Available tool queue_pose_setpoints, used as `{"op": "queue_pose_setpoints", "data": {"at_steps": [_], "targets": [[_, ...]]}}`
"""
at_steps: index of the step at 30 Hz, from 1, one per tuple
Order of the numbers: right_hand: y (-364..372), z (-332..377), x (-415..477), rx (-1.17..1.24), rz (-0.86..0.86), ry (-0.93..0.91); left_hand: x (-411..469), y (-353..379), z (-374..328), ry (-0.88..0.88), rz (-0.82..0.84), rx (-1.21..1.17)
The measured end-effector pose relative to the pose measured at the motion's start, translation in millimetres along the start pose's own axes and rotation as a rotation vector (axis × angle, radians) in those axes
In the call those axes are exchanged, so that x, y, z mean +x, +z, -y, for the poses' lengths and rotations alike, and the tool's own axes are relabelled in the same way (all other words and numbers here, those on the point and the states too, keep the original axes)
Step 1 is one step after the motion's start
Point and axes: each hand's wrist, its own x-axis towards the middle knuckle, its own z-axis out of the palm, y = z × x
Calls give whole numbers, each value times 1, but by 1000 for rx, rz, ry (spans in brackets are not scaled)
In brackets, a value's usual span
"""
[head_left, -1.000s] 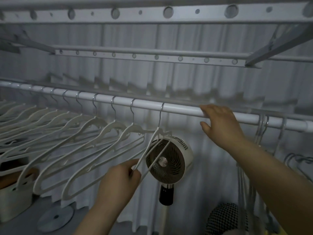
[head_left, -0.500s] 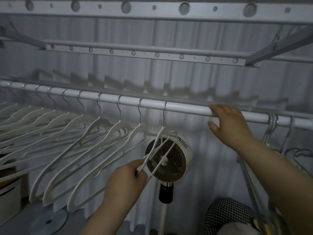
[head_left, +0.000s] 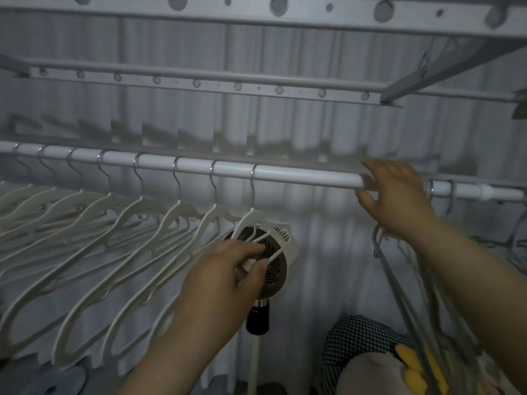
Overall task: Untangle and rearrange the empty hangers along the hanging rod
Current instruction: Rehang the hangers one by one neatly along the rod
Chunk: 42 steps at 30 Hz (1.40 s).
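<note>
Curtain (head_left: 328,266) backdrop; left hand (head_left: 224,282) pinches end hanger (head_left: 247,217), right hand (head_left: 399,201) grips rod (head_left: 299,176).

A home clothes-drying corner: white hangers (head_left: 182,209) line the hanging rod (head_left: 299,177), perforated drying-rack bars (head_left: 216,84) above it, pleated curtain (head_left: 328,252) behind, pedestal fan (head_left: 278,269) below.

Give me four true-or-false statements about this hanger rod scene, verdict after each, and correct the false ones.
1. The left hand pinches the rightmost white plastic hanger. True.
2. The right hand hangs free below the white hanging rod. False: it holds the rod, fingers over it and thumb beneath.
3. A round white fan stands behind the left hand. True.
4. The thin grey wire hangers hang left of the white ones. False: they hang at the right, beyond the right hand.
</note>
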Motion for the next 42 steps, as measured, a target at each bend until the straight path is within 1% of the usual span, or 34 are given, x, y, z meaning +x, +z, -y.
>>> {"op": "queue_pose_setpoints", "data": {"at_steps": [4, 9, 13, 15, 18, 22, 24, 28, 33, 35, 38, 42], "targets": [[-19, -39, -5, -30, -3, 41, -5, 47, -28, -78, 154, -142], [-32, -87, -10, 7, 92, 76, -15, 118, -68, -193, 318, -260], [-31, -103, -11, 45, 152, 14, -17, 158, -96, -300, 438, -314], [-30, -106, -11, 46, 157, -29, -17, 172, -104, -355, 467, -325], [-29, -110, -11, 58, 149, -78, -17, 187, -109, -422, 443, -325], [-29, -112, -10, 71, 136, -119, -19, 194, -108, -454, 440, -379], [-27, -113, -9, 63, 133, -130, -20, 193, -110, -453, 399, -414], [-25, -109, -7, 63, 122, -129, -20, 170, -108, -458, 333, -490], [-22, -101, -5, 88, 113, -106, -13, 135, -87, -503, 207, -370], [-21, -98, -5, 84, 111, -94, -11, 127, -85, -512, 165, -395], [-21, -94, -4, 65, 125, -75, -9, 118, -85, -519, 160, -449], [-20, -93, -2, 62, 140, -55, -7, 107, -77, -563, 193, -446]]}}
